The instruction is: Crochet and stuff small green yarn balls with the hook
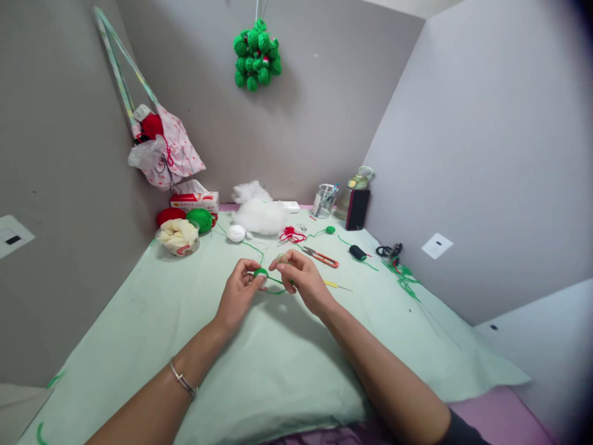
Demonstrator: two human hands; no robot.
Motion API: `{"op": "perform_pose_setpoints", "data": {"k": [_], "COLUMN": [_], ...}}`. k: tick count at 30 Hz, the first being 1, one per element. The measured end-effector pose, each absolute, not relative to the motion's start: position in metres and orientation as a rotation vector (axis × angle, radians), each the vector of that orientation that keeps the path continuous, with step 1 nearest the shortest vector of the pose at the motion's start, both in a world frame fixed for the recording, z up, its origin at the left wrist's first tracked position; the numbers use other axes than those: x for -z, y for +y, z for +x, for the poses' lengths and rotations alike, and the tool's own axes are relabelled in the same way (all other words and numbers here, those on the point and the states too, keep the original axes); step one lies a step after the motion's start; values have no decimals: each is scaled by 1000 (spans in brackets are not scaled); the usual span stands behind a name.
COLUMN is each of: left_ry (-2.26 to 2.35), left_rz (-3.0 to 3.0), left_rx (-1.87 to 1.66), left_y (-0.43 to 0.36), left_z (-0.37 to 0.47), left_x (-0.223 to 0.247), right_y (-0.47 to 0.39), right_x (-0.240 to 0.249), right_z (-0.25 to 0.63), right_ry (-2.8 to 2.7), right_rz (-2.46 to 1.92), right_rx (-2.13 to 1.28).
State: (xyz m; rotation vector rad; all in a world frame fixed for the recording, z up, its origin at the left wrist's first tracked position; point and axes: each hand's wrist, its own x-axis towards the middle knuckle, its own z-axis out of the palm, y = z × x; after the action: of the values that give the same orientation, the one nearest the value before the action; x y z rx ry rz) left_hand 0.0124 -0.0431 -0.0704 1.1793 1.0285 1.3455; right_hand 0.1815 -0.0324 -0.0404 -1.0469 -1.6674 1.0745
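Observation:
My left hand (241, 287) pinches a small green crocheted ball (260, 272) between thumb and fingers, with a whitish patch on its near side. Close by on the right, my right hand (301, 275) has its fingers curled together on a strand of green yarn (274, 280) that runs from the ball. Part of that strand is hidden behind the fingers. Past my right wrist, a yellow-handled crochet hook (332, 284) lies on the cloth, its near end covered by the hand. Orange-handled thread snips (324, 257) rest just beyond.
White stuffing (259, 213), a white yarn ball (236, 233) and red yarn (293, 235) lie toward the back. On the left stand a tub (180, 240) and tissue box (197, 202). A phone (358, 210) leans near a glass jar (324, 204); green scraps (406, 281) lie right.

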Motion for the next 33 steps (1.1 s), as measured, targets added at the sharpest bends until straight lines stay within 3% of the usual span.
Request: {"op": "perform_pose_setpoints", "data": {"k": [10, 27, 33], "left_ry": [963, 1067, 927], "left_rz": [1152, 1124, 1042], "left_rx": [-1275, -1272, -1190], "left_y": [-44, -28, -35], "left_z": [12, 13, 4], "left_x": [71, 96, 81], "right_y": [-26, -43, -33], "right_x": [52, 55, 59], "right_z": [183, 165, 171], "right_ry": [-1846, -1976, -1904], "right_rz": [-1084, -1176, -1244], "right_rx": [-1157, -915, -895]}}
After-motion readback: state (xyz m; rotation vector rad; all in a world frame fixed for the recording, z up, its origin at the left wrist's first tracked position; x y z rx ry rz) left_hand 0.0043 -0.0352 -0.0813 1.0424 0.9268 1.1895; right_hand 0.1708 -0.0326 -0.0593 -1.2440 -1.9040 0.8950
